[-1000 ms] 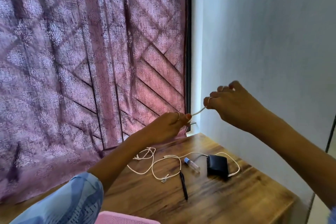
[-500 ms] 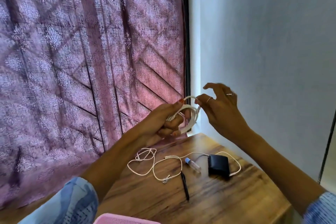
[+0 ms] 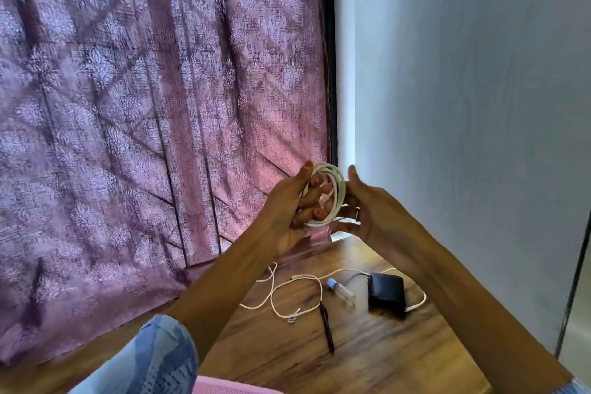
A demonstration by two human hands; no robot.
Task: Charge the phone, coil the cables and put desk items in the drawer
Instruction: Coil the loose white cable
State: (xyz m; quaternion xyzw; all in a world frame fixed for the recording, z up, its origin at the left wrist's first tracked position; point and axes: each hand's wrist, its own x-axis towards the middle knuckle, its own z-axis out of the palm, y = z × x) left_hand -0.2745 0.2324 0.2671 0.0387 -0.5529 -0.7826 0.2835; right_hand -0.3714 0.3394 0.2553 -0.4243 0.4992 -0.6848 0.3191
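Coiling above the desk (image 3: 367,361), the white cable (image 3: 339,184) is gripped by the left hand (image 3: 289,211) and steadied by the right hand's (image 3: 367,211) loosely spread fingers.

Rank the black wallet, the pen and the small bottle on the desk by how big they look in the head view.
1. black wallet
2. pen, longest but very thin
3. small bottle
All lie at similar depth on the desk.

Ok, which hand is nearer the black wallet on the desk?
Right. The right hand is up by the coiled cable, almost straight above the wallet. The left hand, gripping the coil, is equally high but further to the left. Neither touches the wallet.
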